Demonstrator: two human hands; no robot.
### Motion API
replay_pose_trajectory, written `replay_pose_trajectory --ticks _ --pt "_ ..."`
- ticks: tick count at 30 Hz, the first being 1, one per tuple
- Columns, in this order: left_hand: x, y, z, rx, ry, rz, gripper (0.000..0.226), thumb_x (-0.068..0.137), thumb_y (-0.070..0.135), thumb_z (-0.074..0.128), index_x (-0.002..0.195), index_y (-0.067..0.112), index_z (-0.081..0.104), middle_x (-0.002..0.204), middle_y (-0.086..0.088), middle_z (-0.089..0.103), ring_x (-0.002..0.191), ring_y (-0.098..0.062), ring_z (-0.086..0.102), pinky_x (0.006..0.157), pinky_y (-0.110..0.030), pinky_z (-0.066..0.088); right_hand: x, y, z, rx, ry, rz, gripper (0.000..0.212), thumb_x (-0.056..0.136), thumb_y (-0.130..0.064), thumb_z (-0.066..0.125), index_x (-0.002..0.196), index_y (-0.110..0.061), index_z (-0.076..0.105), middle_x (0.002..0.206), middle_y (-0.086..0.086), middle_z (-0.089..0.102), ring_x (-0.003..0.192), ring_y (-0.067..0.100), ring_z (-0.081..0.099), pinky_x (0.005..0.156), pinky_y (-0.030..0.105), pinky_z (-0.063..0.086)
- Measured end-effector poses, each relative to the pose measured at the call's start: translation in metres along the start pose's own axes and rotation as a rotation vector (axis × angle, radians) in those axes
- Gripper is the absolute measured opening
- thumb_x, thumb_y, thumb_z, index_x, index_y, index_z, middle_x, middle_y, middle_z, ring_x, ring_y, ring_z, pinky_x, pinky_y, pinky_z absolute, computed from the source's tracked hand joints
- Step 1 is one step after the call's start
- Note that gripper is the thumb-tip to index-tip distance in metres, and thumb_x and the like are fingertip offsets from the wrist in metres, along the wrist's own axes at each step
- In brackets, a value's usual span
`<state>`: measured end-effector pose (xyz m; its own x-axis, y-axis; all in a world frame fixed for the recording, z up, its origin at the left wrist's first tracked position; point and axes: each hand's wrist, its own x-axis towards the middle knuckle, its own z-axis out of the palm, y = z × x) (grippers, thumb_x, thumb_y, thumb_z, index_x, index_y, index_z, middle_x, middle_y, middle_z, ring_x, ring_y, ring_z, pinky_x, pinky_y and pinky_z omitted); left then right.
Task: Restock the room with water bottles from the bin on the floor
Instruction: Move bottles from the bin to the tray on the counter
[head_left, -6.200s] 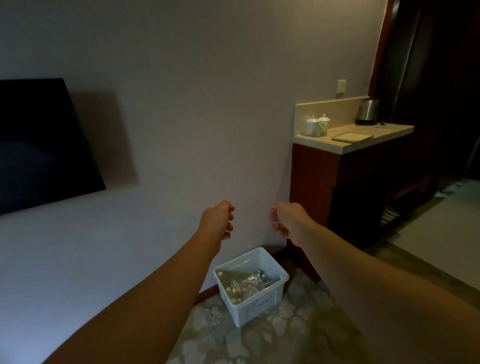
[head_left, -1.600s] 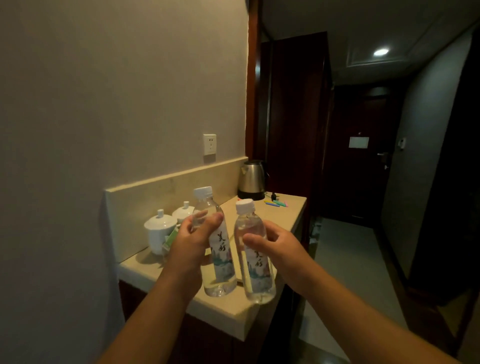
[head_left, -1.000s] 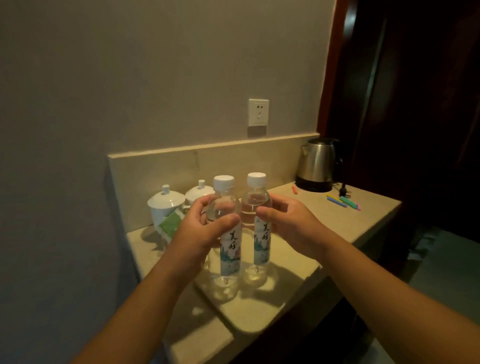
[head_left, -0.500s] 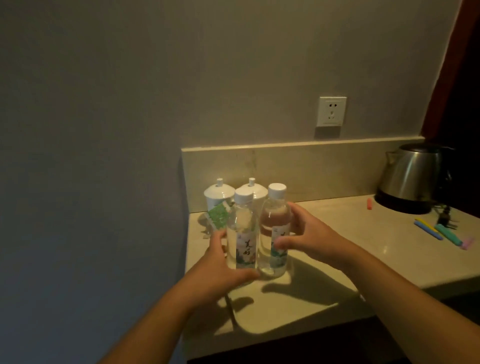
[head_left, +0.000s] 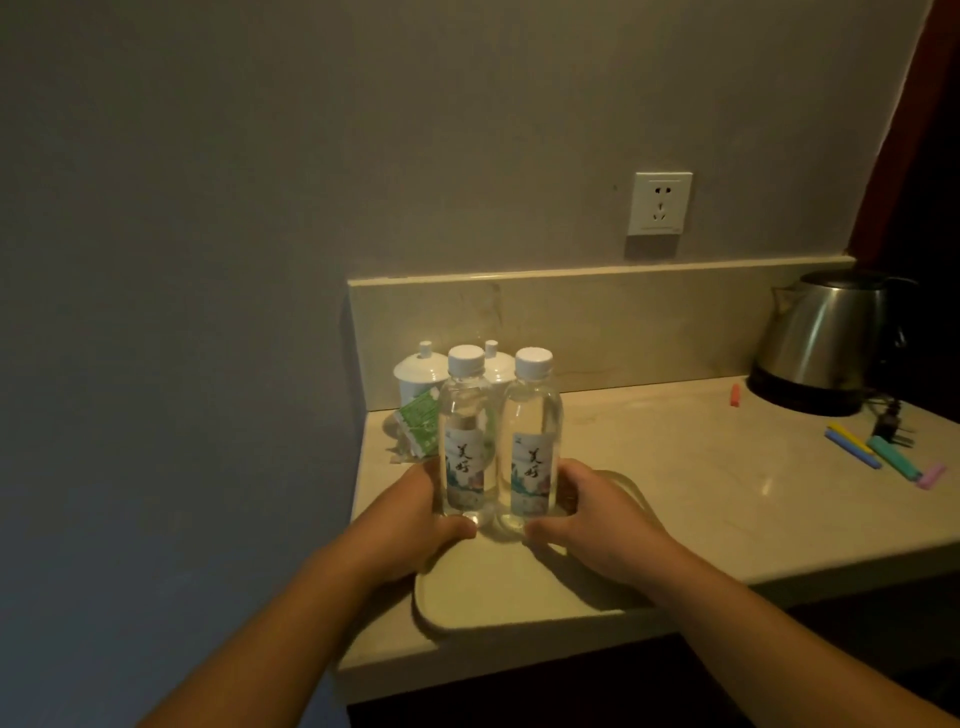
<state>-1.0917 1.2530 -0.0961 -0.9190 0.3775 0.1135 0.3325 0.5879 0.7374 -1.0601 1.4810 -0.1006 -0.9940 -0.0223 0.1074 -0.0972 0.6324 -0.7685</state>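
Two clear water bottles with white caps and printed labels stand upright side by side on a pale tray (head_left: 498, 613) at the counter's left end. My left hand (head_left: 415, 525) wraps the base of the left bottle (head_left: 465, 436). My right hand (head_left: 587, 519) wraps the base of the right bottle (head_left: 530, 441). The two bottles touch each other. The bin on the floor is out of view.
Two white lidded cups (head_left: 418, 371) and a green packet (head_left: 418, 423) sit behind the bottles against the backsplash. A steel kettle (head_left: 826, 343) stands at the right, with coloured sachets (head_left: 883, 457) and a plug beside it. A wall socket (head_left: 660, 203) is above the counter (head_left: 675, 467).
Both bottles came from mid-air down onto the tray. My hands slid from the bottles' middles to their bases. The view shifted left and closer to the counter.
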Motion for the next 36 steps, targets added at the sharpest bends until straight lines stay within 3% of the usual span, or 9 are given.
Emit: replay_pose_trajectory --ticks 4,8,10,17,19,25,28,30,36 --pt "0.011 -0.005 -0.014 -0.034 -0.001 -0.038 0.06 0.069 0.029 0.087 0.105 0.057 0.047 0.101 0.034 0.059 0.096 0.013 0.057 0.069 -0.006 0.044 0.0 -0.006 0.018 0.064 0.05 0.029 0.054 0.071 -0.036 0.08 0.118 -0.042 0.053 0.094 -0.028 0.059 0.085 -0.008 0.057 0.065 0.015 0.045" --pt "0.013 -0.01 -0.026 0.001 -0.055 -0.032 0.082 0.061 0.034 0.091 0.128 0.041 0.044 0.127 0.02 0.051 0.118 -0.005 0.05 0.092 -0.021 0.046 0.005 -0.011 0.013 0.036 0.035 0.059 0.055 0.07 -0.034 0.084 0.115 -0.045 0.054 0.094 -0.029 0.06 0.082 -0.006 0.059 0.06 0.015 0.045" --pt "0.01 -0.011 -0.027 -0.005 -0.071 -0.031 0.078 0.059 0.037 0.091 0.12 0.047 0.043 0.129 0.018 0.05 0.12 -0.006 0.047 0.099 -0.026 0.045 0.007 -0.013 0.005 -0.021 0.001 0.061 0.054 0.069 -0.036 0.085 0.109 -0.05 0.05 0.09 -0.033 0.057 0.081 -0.007 0.058 0.055 0.011 0.042" --pt "0.004 -0.01 -0.022 -0.013 -0.041 -0.034 0.066 0.067 0.035 0.088 0.11 0.052 0.041 0.105 0.032 0.049 0.104 0.003 0.049 0.073 -0.006 0.039 0.008 -0.01 0.004 -0.047 -0.012 0.062 0.05 0.072 -0.038 0.084 0.093 -0.058 0.044 0.09 -0.035 0.057 0.075 -0.026 0.056 0.042 0.0 0.04" --pt "0.005 -0.009 -0.018 0.011 -0.014 -0.034 0.064 0.069 0.033 0.087 0.113 0.05 0.044 0.103 0.031 0.049 0.105 0.002 0.05 0.071 -0.006 0.039 0.009 -0.009 0.004 -0.059 -0.003 0.054 0.049 0.072 -0.039 0.084 0.096 -0.056 0.045 0.092 -0.032 0.058 0.075 -0.018 0.06 0.042 0.002 0.042" --pt "-0.005 -0.002 -0.019 0.025 0.035 -0.104 0.092 0.069 0.041 0.086 0.146 0.03 0.038 0.142 0.01 0.042 0.13 -0.016 0.044 0.102 -0.033 0.047 -0.006 -0.026 -0.003 0.017 0.084 0.175 0.081 0.075 -0.029 0.084 0.144 -0.028 0.04 0.137 -0.003 0.052 0.108 0.016 0.062 0.083 0.031 0.057" --pt "-0.024 0.002 -0.031 -0.234 0.345 -0.024 0.038 0.086 0.03 0.074 0.121 0.032 0.061 0.118 0.016 0.062 0.108 -0.006 0.06 0.081 -0.022 0.051 -0.032 -0.05 0.004 0.384 0.458 0.09 0.029 0.089 -0.019 0.067 0.108 -0.033 0.049 0.106 -0.002 0.057 0.082 0.014 0.063 0.055 0.022 0.058" --pt "-0.038 0.0 -0.043 -0.342 0.631 -0.007 0.019 0.094 0.012 0.061 0.096 0.03 0.065 0.094 0.01 0.068 0.087 -0.008 0.065 0.071 -0.023 0.051 -0.05 -0.072 0.022 0.563 0.534 -0.034 0.024 0.092 -0.011 0.059 0.091 -0.033 0.049 0.085 -0.005 0.059 0.064 0.002 0.06 0.043 0.013 0.046" --pt "-0.09 -0.022 -0.096 -0.559 0.857 -0.138 0.026 0.097 0.002 0.045 0.082 0.018 0.059 0.074 -0.001 0.058 0.061 -0.013 0.057 0.052 -0.028 0.042 -0.05 -0.162 0.112 0.643 0.043 -0.157 0.011 0.08 -0.022 0.057 0.079 -0.032 0.057 0.063 -0.008 0.054 0.056 0.012 0.05 0.05 0.028 0.043"
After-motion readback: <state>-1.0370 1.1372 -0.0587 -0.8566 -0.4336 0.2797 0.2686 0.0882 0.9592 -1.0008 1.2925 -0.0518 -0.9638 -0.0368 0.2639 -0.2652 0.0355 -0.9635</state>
